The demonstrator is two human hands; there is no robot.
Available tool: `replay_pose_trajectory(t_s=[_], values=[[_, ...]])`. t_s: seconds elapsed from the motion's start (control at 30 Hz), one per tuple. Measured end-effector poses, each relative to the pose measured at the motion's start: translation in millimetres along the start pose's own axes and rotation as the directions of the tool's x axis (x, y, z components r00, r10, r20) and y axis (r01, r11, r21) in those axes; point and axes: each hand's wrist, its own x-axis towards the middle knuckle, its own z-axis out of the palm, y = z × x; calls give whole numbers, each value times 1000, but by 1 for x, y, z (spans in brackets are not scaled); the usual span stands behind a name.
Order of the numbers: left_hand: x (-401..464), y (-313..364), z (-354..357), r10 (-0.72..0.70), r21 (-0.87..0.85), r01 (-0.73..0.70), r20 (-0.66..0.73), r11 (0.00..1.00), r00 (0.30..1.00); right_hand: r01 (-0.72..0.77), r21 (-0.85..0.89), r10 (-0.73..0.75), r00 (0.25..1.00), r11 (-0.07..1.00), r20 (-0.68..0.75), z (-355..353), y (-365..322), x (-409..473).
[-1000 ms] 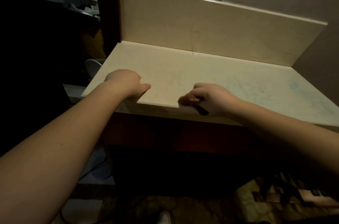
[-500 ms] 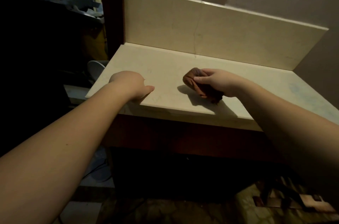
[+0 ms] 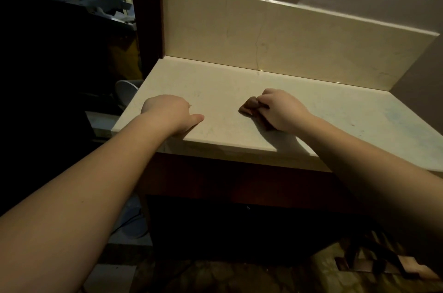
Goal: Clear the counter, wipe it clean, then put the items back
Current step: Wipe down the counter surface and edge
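Right hand [image 3: 281, 110] grips crumpled brown cloth [image 3: 250, 109] on smooth counter [image 3: 335, 112].

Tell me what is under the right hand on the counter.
A brown cloth lies under the right hand, pressed on the cream counter. Only its left end and a strip along the near side of the hand show; the rest is covered by the fingers and palm.

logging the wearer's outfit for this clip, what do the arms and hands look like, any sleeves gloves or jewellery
Both forearms are bare as far as the view reaches, with no sleeve showing. The left hand and right hand wear no gloves, and no watch, bracelet or ring is visible. The light is dim, so small details could be missed.
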Motion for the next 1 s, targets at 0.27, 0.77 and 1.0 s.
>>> replay_pose_trajectory(t_s=[0.27,0.77,1.0], values=[[1,1,-2,-12,34,11,14,999,1000,8,23,-10,994,1000,113,-2,-1,-6],[-2,2,2,-3,69,4,-23,998,1000,40,207,-67,990,977,123,6,-2,6],[-3,3,2,0,80,3,-38,997,999,-86,129,74,993,988,95,5,6,41]])
